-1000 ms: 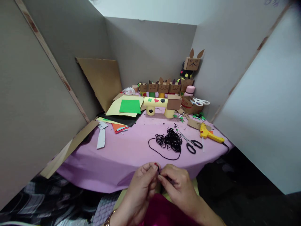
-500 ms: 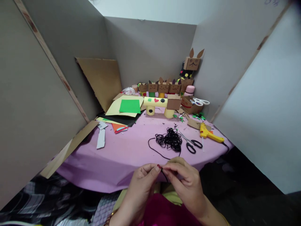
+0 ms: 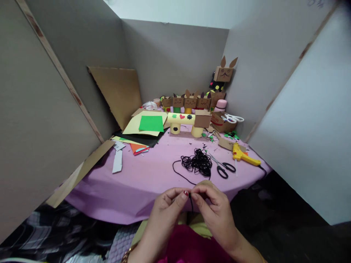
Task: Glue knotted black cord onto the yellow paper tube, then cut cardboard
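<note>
Both hands (image 3: pixel 168 211) (image 3: pixel 216 213) on black cord (image 3: pixel 191 204), illegible wall writing (image 3: pixel 319 4) beyond

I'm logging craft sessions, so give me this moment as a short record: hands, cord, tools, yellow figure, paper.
Left hand: fingertips pinching a black cord
Right hand: fingertips at the same cord, close to the left's
Cord tangle: on the table, beyond the hands
Tools: black-handled scissors, yellow glue gun, right of the tangle
Yellow figure: standing behind the tangle
Paper: green sheet atop pale yellow, left of the figure
</note>
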`<action>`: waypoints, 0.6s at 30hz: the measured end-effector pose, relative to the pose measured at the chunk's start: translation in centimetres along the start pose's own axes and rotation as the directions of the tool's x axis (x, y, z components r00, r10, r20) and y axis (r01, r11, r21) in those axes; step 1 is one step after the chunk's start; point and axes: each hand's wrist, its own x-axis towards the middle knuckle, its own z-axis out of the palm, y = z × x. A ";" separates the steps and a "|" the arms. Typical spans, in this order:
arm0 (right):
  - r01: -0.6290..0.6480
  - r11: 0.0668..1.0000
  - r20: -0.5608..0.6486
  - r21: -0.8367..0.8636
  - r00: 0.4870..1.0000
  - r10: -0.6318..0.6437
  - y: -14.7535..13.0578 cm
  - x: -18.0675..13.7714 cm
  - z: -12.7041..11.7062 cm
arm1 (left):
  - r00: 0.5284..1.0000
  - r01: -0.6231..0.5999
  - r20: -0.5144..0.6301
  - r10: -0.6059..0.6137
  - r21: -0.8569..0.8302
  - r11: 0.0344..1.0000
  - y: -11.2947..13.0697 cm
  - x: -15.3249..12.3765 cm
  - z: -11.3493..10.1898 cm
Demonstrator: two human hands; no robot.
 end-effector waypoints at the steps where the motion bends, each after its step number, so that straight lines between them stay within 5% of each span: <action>1: 0.014 1.000 0.008 -0.011 1.000 -0.014 -0.1 0.0 0.0 | 1.000 -0.001 -0.006 0.002 0.011 1.000 0.1 -0.1 0.0; 18: -0.121 0.984 0.054 0.129 0.992 0.115 0.0 0.1 0.0 | 1.000 0.014 -0.022 -0.013 0.023 1.000 0.0 -0.2 0.0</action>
